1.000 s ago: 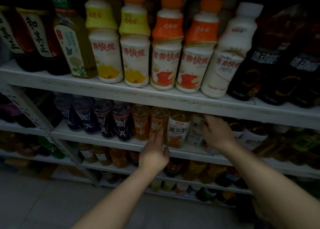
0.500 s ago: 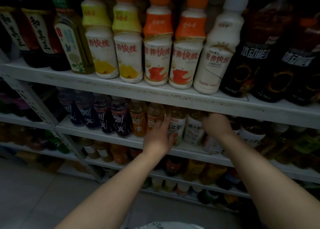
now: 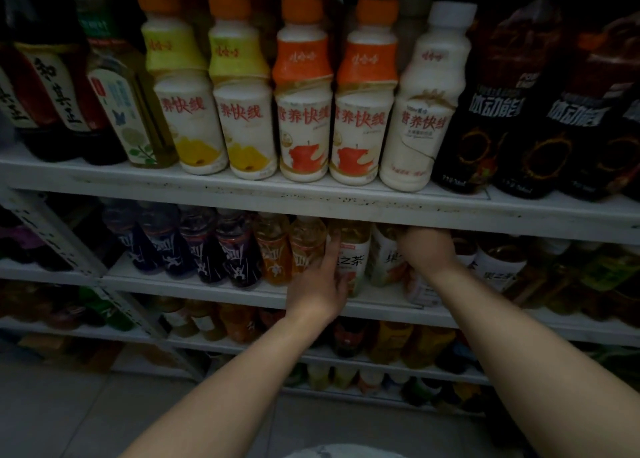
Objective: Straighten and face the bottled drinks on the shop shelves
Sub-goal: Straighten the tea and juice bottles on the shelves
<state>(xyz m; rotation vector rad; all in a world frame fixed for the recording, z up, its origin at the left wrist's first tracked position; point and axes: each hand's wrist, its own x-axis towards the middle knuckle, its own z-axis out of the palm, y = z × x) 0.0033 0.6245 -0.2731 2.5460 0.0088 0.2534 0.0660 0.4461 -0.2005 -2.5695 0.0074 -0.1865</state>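
Observation:
On the second shelf (image 3: 221,286) stand dark purple bottles, two orange drink bottles (image 3: 273,249) and white-labelled fruit tea bottles. My left hand (image 3: 320,284) grips the left side of one white-labelled tea bottle (image 3: 353,253), fingers up along it. My right hand (image 3: 427,249) reaches under the upper shelf and curls over the top of a neighbouring tea bottle (image 3: 386,260), its fingers partly hidden in the dark.
The upper shelf (image 3: 311,198) carries tall milk-drink bottles (image 3: 304,111) with orange caps, dark soy-style bottles at left and black bottles (image 3: 491,118) at right. Lower shelves hold more mixed drinks. A slanted white upright (image 3: 52,236) stands left. Grey floor lies below.
My left hand has moved right from the orange bottles onto the white tea bottle. The right hand pushed deeper under the upper shelf. The view moved closer.

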